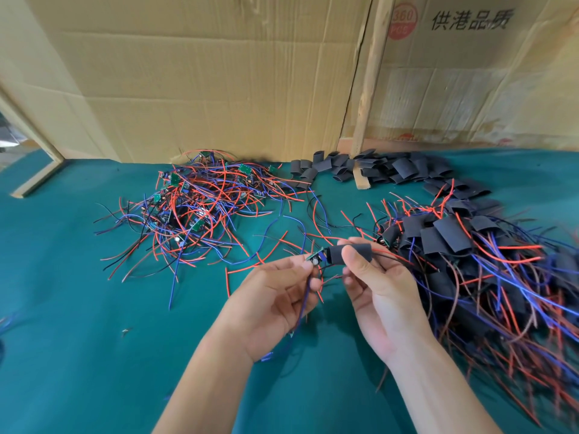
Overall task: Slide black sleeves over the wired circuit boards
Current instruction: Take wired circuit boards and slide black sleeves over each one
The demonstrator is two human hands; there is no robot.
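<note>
Sleeve (350, 254) half over circuit board (314, 257)

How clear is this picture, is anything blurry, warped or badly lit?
Head view: even, soft light with no glare; faint shadows under the hands. The left hand, right hand and black sleeve are fairly sharp. The finished pile smears toward the right edge. Wide-angle bending curves the cardboard wall and wooden strip.

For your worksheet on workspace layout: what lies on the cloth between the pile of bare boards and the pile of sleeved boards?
In the head view, only a few loose wires on green cloth lie between the bare boards and the sleeved boards.
</note>
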